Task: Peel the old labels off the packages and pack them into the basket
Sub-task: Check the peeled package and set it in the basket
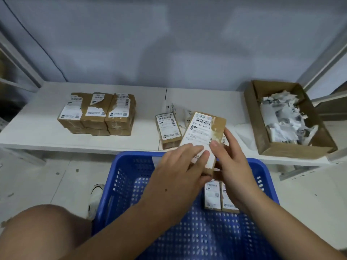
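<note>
I've got one package (pixel 203 132) held up over the far rim of the blue basket (pixel 122 177), tilted a bit, label facing me. My left hand (pixel 180 166) is wrapped around its near end with the fingers lying across the lower part of the white label (pixel 199 134), and my right hand (pixel 228 158) grips the right edge, thumb pressed on the label's corner — looks like I'm just starting to work it loose, since most of it is still stuck flat. Progress-wise I'd say early to middle: two packages (pixel 219 197) are lying in the basket side by side, both showing a white label on top, and the cardboard box (pixel 262 139) on the right is holding a good heap of torn label scraps (pixel 283 119). Still to go — a stack of packages (pixel 97 113) on the left of the tabletop (pixel 37 128), their labels only partly ripped, and another package (pixel 169 130) just left of the one I'm holding, label intact. So plenty of peeling left.
</note>
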Demonstrator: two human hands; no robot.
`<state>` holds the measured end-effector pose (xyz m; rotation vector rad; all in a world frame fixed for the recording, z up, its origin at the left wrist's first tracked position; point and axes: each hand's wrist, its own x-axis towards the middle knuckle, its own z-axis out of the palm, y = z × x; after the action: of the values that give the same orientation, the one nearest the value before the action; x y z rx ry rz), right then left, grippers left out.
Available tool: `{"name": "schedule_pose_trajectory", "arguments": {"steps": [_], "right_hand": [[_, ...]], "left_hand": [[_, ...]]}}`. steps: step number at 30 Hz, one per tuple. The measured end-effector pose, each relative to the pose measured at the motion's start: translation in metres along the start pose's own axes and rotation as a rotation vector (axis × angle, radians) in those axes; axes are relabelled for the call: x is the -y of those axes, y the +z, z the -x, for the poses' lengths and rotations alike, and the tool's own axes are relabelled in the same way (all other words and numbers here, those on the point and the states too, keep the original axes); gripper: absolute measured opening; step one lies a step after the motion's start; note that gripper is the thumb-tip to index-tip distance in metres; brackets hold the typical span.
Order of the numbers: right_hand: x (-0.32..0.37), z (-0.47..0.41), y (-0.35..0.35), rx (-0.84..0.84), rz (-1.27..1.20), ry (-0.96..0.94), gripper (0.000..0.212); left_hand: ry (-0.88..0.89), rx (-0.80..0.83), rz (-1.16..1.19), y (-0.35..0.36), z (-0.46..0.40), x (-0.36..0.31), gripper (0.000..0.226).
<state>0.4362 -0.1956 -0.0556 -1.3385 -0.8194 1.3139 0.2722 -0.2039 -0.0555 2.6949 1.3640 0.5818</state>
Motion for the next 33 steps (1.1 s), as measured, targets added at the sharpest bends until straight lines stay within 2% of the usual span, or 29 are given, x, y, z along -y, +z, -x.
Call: {"name": "schedule_pose_trajectory", "arguments": {"steps": [3, 6, 10, 12, 17, 19, 22, 24, 26, 33], "right_hand": [[0.002, 0.010, -0.034, 0.011, 0.092, -0.042, 0.052], [0.000, 0.015, -0.055, 0.057, 0.181, -0.054, 0.056], [-0.002, 0.006, -0.060, 0.161, 0.205, -0.021, 0.060], [-0.001, -0.002, -0.061, 0.190, 0.184, -0.016, 0.059], [-0.002, -0.019, -0.063, 0.341, 0.247, -0.050, 0.058], [-0.006, -0.023, -0.059, 0.302, 0.320, -0.090, 0.056], [-0.017, -0.028, -0.056, 0.161, 0.652, -0.322, 0.056], [-0.030, -0.030, -0.058, 0.220, 0.826, -0.459, 0.060], [-0.042, -0.030, -0.058, 0.273, 0.849, -0.476, 0.062], [-0.053, -0.027, -0.055, 0.228, 0.824, -0.515, 0.069]], "left_hand": [[-0.061, 0.141, 0.259, 0.004, 0.002, 0.002, 0.069], [-0.230, 0.275, 0.549, 0.013, 0.000, 0.014, 0.074], [-0.399, 0.400, 1.237, 0.014, -0.029, 0.025, 0.082], [-0.446, 0.387, 1.366, 0.016, -0.043, 0.028, 0.089], [-0.522, 0.350, 1.365, 0.029, -0.059, 0.039, 0.085], [-0.549, 0.318, 1.328, 0.031, -0.061, 0.043, 0.077], [-0.593, 0.260, 1.276, 0.039, -0.062, 0.048, 0.069], [-0.613, 0.225, 1.250, 0.043, -0.062, 0.050, 0.067], [-0.592, 0.212, 1.209, 0.047, -0.060, 0.052, 0.068], [-0.537, 0.206, 1.181, 0.052, -0.055, 0.050, 0.073]]}}
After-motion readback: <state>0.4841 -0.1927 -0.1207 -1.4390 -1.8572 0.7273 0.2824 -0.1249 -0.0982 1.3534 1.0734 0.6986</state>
